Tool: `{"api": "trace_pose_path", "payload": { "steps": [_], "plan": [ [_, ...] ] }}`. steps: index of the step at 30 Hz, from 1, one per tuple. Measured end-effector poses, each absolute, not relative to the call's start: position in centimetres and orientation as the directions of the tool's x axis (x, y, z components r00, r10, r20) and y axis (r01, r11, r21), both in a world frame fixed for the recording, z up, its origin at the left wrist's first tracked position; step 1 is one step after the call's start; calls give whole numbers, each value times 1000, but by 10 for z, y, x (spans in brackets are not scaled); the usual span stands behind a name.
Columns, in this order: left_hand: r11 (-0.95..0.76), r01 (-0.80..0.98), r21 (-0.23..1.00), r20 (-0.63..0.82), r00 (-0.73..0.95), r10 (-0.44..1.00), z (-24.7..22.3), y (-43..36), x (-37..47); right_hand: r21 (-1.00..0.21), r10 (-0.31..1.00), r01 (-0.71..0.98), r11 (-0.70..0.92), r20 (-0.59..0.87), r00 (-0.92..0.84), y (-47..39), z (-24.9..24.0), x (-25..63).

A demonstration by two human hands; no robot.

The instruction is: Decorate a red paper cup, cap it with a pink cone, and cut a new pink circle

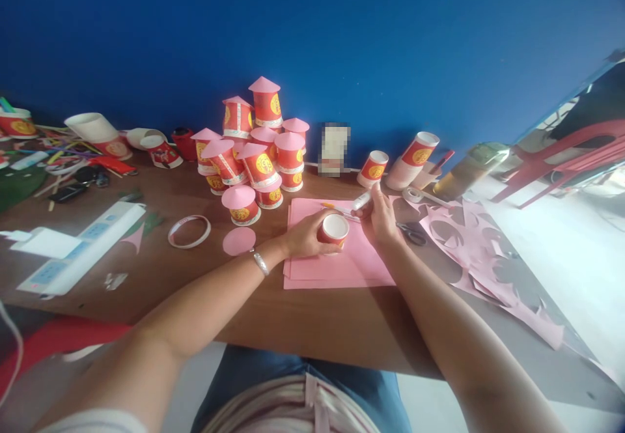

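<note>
My left hand is wrapped round a red paper cup from its left side, above a stack of pink paper sheets. The cup's white open end faces up. Just right of it, my right hand grips a white tube that looks like a glue stick. A yellow pencil lies on the sheets by that hand. Left of my left hand, a pink paper disc rests on the table. Behind it stand stacked red cups with pink cone roofs.
Black scissors and pink paper offcuts lie on the right. Stacked cups and a bottle stand behind them. A tape ring and a white power strip are on the left. A blue wall bounds the back.
</note>
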State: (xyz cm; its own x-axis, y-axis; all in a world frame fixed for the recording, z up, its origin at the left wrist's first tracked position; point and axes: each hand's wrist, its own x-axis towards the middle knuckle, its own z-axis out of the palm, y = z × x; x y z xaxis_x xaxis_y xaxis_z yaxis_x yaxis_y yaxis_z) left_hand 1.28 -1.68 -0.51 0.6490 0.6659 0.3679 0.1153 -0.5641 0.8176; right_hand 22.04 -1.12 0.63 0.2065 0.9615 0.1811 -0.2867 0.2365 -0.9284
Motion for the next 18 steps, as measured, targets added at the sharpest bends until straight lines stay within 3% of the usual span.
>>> {"api": "trace_pose_path", "payload": {
  "steps": [6,10,18],
  "plan": [
    [-656,273,704,503,459,732,-10,-16,17,-943,946,-163,291,258,194,-21,11,212],
    [-660,247,710,510,466,723,-14,-15,17,-954,946,-64,292,278,169,-28,15,208],
    [-604,238,760,456,467,758,-15,-14,16,-951,942,-59,304,291,168,-31,16,209]
  ]
}}
